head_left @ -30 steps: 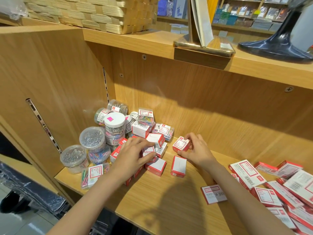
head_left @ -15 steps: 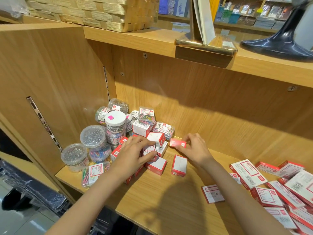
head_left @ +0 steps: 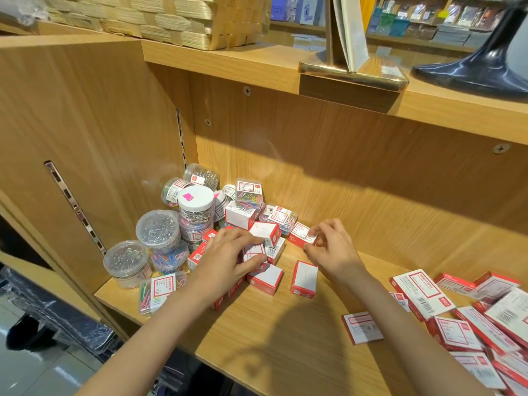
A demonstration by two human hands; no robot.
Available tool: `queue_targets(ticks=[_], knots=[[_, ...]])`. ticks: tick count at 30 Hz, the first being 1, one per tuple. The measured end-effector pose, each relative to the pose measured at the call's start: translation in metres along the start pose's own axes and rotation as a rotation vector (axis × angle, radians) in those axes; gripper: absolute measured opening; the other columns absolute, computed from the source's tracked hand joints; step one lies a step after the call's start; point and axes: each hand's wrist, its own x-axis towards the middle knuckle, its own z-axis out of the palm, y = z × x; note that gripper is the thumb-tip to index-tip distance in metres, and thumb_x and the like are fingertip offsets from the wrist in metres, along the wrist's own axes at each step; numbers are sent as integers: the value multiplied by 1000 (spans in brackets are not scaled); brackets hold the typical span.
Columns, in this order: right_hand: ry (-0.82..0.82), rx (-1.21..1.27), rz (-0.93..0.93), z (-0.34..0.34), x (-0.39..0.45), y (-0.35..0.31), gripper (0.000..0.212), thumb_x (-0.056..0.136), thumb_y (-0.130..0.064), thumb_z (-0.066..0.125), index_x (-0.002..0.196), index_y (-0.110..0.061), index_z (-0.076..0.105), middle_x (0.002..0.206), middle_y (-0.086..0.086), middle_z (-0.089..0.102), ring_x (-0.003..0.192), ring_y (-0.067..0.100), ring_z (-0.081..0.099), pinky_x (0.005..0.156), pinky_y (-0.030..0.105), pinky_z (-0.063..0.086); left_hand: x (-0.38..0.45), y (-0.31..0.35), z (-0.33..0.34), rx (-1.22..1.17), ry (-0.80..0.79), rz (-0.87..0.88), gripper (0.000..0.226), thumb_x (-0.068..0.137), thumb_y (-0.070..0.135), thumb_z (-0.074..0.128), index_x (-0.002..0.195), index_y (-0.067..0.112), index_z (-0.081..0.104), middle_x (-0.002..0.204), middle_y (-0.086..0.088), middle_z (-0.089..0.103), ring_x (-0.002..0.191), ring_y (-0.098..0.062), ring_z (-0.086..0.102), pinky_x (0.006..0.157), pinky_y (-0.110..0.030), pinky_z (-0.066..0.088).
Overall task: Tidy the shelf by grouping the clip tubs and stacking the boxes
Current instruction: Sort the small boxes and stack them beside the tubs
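- The right hand (head_left: 333, 250) pinched a small red-and-white box (head_left: 301, 235) between its fingers (head_left: 321, 227) and thumb, holding it tilted just above the shelf board (head_left: 285, 338), label face up and long axis running from near-left to far-right.
- The left hand (head_left: 225, 258) lay over the box pile, its thumb and fingers curled round another small box (head_left: 253, 251) of the same red and white.
- Around that hand I counted about eight more small boxes: one open-topped (head_left: 267, 232) just behind the fingers, one upright (head_left: 239, 218) further back, two lying flat in front (head_left: 267, 278) and (head_left: 304, 278), the second with its long axis pointing toward the back wall.
- To the left stood the clip tubs: five round clear ones, among them a white-lidded tub (head_left: 195, 207) with a pink sticker and two clear-lidded tubs of pins (head_left: 157, 228) and (head_left: 125, 260).
- Three clear rectangular cases of coloured clips lay among them, one at the front edge (head_left: 160, 291).
- Every label was a white panel with a red border; the writing was too small to read.
- Well apart, on the right end of the shelf, sprawled a heap of flat red-and-white packs (head_left: 423, 292) with barcodes, at least ten.
- On the board above sat a woven basket (head_left: 171, 18).
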Motion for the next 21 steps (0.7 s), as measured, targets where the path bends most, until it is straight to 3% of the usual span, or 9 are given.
queue_targets(ticks=[3,5,7,9,11,14,17,21], knots=[[-411,83,-48,-21,-11,-6,46,72,-41,75,109,-24,55,105,-10,47,96,8,47,76,12,37,0,0,0,4,-7,-6,78,70,82,25,114,29,62,107,13,55,97,-7,38,83,-26,30],[-631,-63,-62,-21,-17,-8,62,70,-45,76,123,-30,47,118,-12,45,109,7,41,90,19,38,0,1,0,8,-9,-7,81,70,83,21,115,29,61,107,13,54,98,-6,38,84,-26,30],[-616,-189,-95,-15,-20,-5,66,70,-44,74,126,-31,42,121,-11,43,111,9,36,94,27,37,1,2,0,8,-11,-11,81,69,83,21,115,29,61,107,13,53,99,-7,38,84,-27,30],[-529,-202,-147,-12,-21,-3,58,71,-42,73,120,-33,45,114,-11,47,105,8,37,87,23,36,1,1,0,10,-15,-14,79,69,82,24,114,29,62,106,14,53,98,-7,38,85,-27,30],[-437,-97,-144,-15,-21,-3,50,71,-36,75,112,-31,46,99,-14,49,90,-1,43,74,12,35,1,0,1,1,-6,-5,81,70,84,22,113,29,62,104,15,53,97,-8,39,84,-28,32],[-372,168,-49,-24,-20,-6,55,69,-20,76,110,-28,41,88,-14,49,69,-3,48,60,10,39,1,-1,2,-4,0,-8,82,70,84,20,112,29,63,104,14,55,96,-9,40,85,-29,34],[-329,132,-68,-25,-19,-6,65,67,-30,79,115,-35,36,103,-12,43,86,2,51,67,11,42,1,-1,1,4,-8,-13,82,70,84,19,113,29,62,105,14,55,97,-8,40,85,-28,34],[-278,-22,-112,-14,-23,0,64,67,-37,79,122,-26,48,109,-9,32,95,3,43,71,8,33,0,1,0,8,-14,-20,75,71,80,27,114,29,61,106,13,55,99,-8,40,85,-28,33]])
